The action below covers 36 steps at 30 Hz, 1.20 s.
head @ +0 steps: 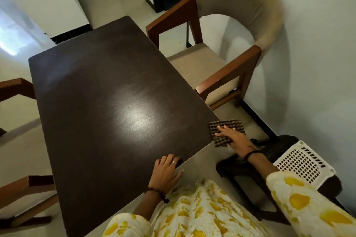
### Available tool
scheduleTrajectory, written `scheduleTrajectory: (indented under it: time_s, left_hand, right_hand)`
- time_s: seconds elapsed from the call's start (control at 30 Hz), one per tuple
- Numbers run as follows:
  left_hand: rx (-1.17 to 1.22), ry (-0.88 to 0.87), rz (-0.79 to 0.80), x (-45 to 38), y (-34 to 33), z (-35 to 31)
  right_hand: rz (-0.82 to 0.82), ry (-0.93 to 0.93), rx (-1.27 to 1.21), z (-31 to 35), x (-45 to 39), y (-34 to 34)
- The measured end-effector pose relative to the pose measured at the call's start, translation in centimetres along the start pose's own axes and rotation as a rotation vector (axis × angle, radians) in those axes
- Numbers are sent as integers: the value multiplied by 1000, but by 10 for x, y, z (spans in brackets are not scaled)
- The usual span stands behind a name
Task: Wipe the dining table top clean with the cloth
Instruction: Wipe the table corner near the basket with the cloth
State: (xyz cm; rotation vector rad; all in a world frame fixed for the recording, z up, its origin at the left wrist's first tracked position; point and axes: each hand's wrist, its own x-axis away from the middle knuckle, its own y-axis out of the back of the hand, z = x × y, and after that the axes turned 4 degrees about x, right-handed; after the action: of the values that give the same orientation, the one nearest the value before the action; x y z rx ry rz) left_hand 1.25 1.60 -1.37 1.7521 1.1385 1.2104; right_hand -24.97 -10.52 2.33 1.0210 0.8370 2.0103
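The dark brown dining table top (100,102) fills the middle of the view, with a bright glare patch near its centre. A brown-and-cream checked cloth (225,127) lies over the table's near right corner, partly hanging past the edge. My right hand (234,139) presses flat on the cloth, fingers spread toward the table. My left hand (165,171) rests on the table's near edge, fingers on top and apart, holding nothing.
An armchair (227,71) with wooden arms and a beige back stands at the table's right side against the wall. A white perforated plastic stool (304,161) and a dark chair (242,163) sit at the lower right. More wooden chairs (17,86) show at the left.
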Motion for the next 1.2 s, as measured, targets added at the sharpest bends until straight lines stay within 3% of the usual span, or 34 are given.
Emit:
scheduleTrajectory:
  time_s: [0.1,0.17,0.37,0.47,0.6,0.9,1.2]
  left_hand:
    - [-7,-73,13,-11,7,5]
    - [-3,-123,54,-16,11,4]
    - [69,-300,62,-28,13,-17]
    - [91,-407,76,-41,20,-37]
    - [70,-567,71,-56,26,-68]
    - [-95,-780,171,-100,-11,-176]
    - [-238,-786,332,-158,-81,-298]
  right_hand:
    - [-35,-131,-52,-1,0,9]
    - [-169,-257,-239,4,6,10]
    - [-626,-619,-1302,31,41,-8]
    - [-749,-654,-1769,35,57,-17]
    - [-846,-637,-2132,29,86,-28]
    - [-1165,-573,-2426,-41,144,-41]
    - [-1236,-863,-2381,-169,166,-46]
